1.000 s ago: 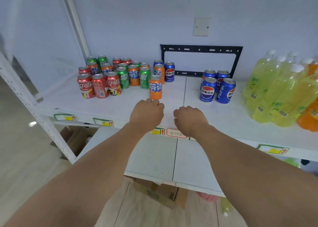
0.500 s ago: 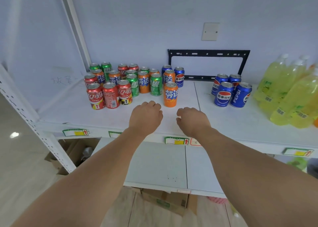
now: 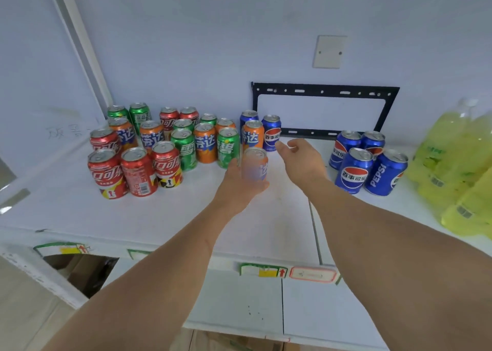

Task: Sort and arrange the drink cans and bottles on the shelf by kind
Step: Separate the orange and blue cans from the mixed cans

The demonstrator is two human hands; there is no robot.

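Note:
My left hand [image 3: 241, 188] grips a lone orange Fanta can [image 3: 255, 165], blurred, at the front of the white shelf [image 3: 186, 217]. My right hand [image 3: 299, 161] reaches with loosely spread fingers toward a blue Pepsi can [image 3: 271, 132] at the back, holding nothing. Behind and left stand mixed cans: red Coca-Cola cans [image 3: 135, 173], green Sprite cans [image 3: 228, 147] and orange Fanta cans [image 3: 205, 142]. A group of several blue Pepsi cans [image 3: 368, 164] stands at the right.
Yellow-green drink bottles [image 3: 458, 161] crowd the right end of the shelf. A black metal bracket [image 3: 324, 91] hangs on the wall behind. A lower shelf [image 3: 239, 302] and cardboard boxes [image 3: 85, 271] lie below.
Both hands moved forward from the shelf edge. My left hand took hold of the lone orange can; my right hand opened and reached toward the back Pepsi can.

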